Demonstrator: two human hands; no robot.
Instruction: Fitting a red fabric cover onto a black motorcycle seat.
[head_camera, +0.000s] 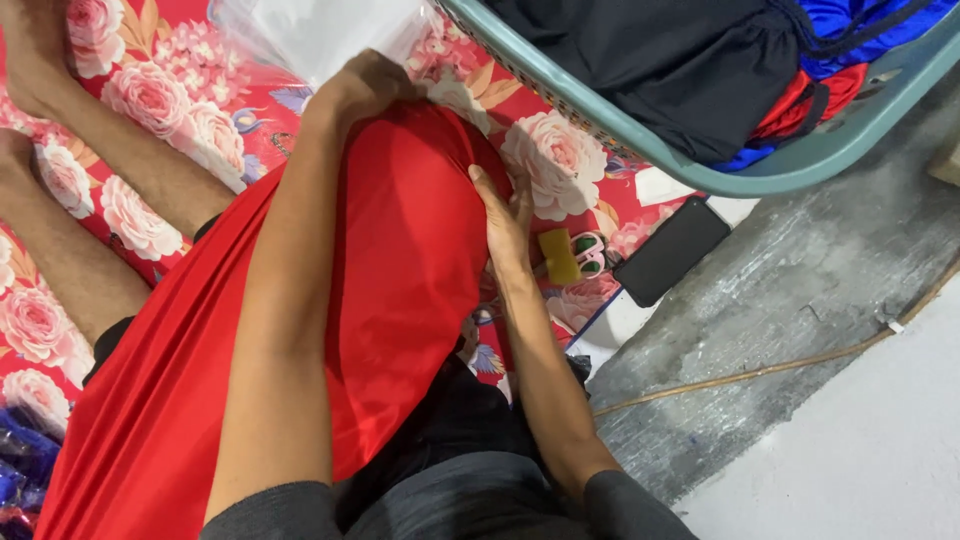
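- A person seated on a red floral mat (150, 110) works a red garment (400, 260) spread over the lap, the cloth running from frame centre down to seven o'clock.
- The left hand (365, 88) sits at twelve o'clock of the garment, fingers curled together and bunching its top edge just under a clear plastic bag (320, 35).
- The right hand (508, 222) presses the cloth's three o'clock edge, fingers together and laid flat, thumb apart; whether it pinches fabric cannot be told.
- Risk, as a judgement: the slick cloth could slide off the lap toward the bare grey floor (800, 290) at four o'clock if either grip loosens, or the plastic bag could drift away from the bunched end.
- A small yellow-and-pink item (570, 255) and a black phone (672, 250) lie just beside the right hand; a sweeping forearm could knock them.
- A grey-green laundry basket (700, 165) at one o'clock holds a black garment (680, 60), with blue cloth (850, 20) and red cloth (800, 105) beneath.
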